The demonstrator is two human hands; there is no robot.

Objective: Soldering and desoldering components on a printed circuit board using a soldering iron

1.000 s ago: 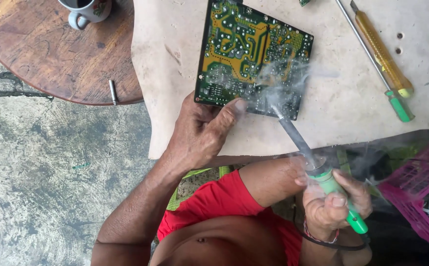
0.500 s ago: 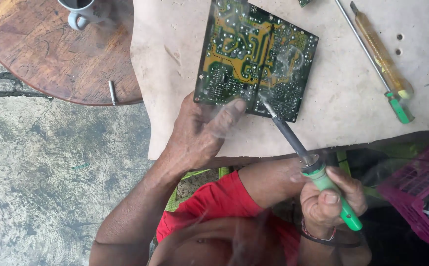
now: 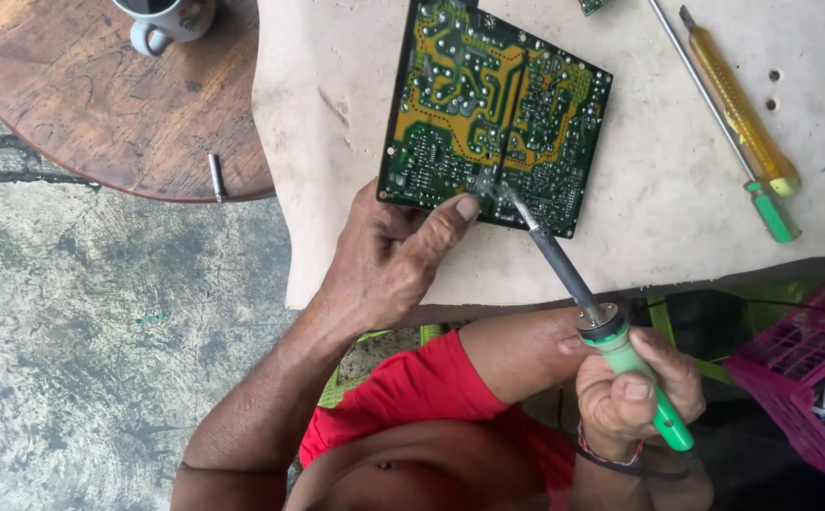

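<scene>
On the circuit board [image 3: 493, 114], smoke has cleared; right hand [image 3: 635, 393] grips the soldering iron [image 3: 602, 326], left hand [image 3: 389, 265] pins its edge.

left hand [image 3: 384, 270] thumb pressing circuit board [image 3: 493, 109] edge | right hand [image 3: 635, 393] gripping soldering iron [image 3: 602, 317], tip on board | pale worktop [image 3: 337, 114]

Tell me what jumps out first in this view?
The green circuit board lies solder side up at the middle of the pale worktop. The right hand holds a green-handled soldering iron with its tip on the board's near edge, where the left hand presses its thumb.
</scene>
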